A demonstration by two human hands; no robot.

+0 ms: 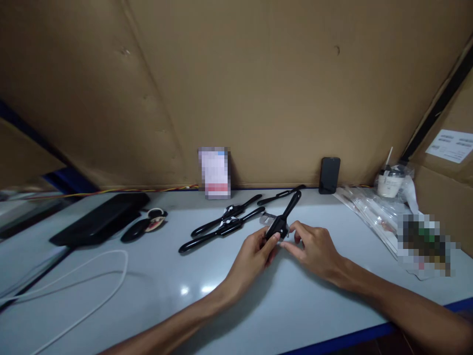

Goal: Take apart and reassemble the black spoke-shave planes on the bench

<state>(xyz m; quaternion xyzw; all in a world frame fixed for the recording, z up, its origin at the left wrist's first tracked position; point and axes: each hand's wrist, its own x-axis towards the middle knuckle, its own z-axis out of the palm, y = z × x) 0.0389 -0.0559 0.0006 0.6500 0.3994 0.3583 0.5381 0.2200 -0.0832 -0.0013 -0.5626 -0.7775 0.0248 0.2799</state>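
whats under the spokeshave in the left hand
The left hand curls partly beneath the spokeshave, above the tabletop; the rest of its underside is covered from view.

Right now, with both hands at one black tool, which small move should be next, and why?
Perhaps turn the small shiny part gently with the right hand: its thumb and forefinger are close to that part, while the left hand holds the black tool.
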